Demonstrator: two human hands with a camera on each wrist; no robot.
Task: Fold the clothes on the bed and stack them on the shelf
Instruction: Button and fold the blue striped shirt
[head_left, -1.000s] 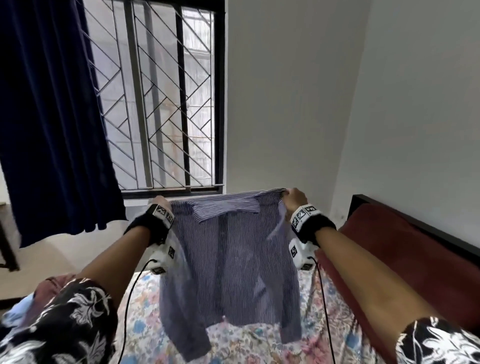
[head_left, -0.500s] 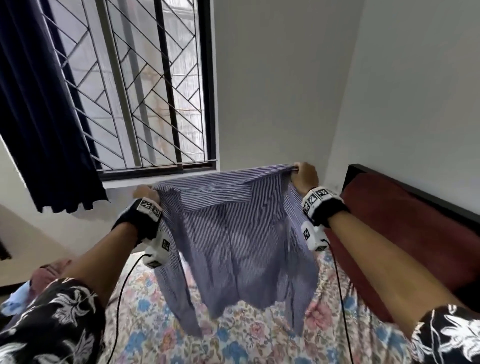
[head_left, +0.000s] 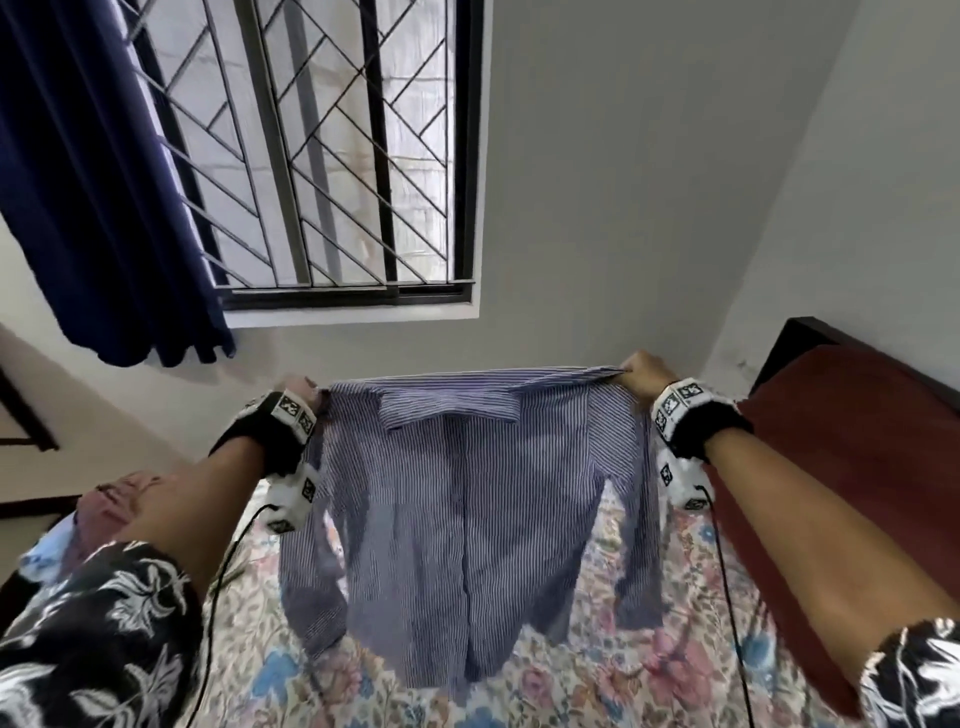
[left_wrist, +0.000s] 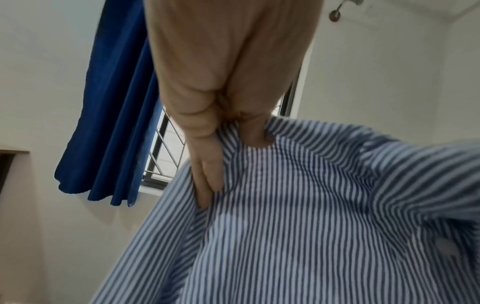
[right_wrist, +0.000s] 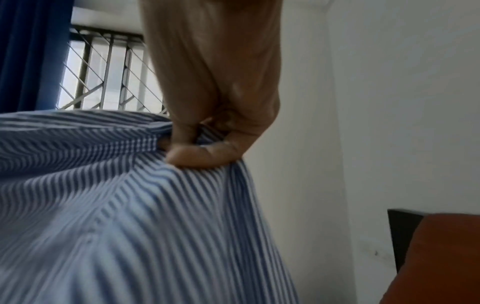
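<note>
Hands pinch striped shirt (head_left: 467, 499) shoulders, left (head_left: 304, 392), right (head_left: 641, 371); shirt hangs between.

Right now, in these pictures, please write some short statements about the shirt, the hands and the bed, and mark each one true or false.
1. Both hands hold the striped shirt up by its shoulders. True: the left hand and the right hand each grip one shoulder.
2. The shirt lies flat on the bed. False: it hangs in the air above the floral bedsheet.
3. The collar is at the top and the sleeves hang down. True.
4. The curtain covers the whole window. False: it hangs at one side, and the window grille shows.
5. The right hand is open beside the shirt. False: its fingers pinch the cloth.
</note>
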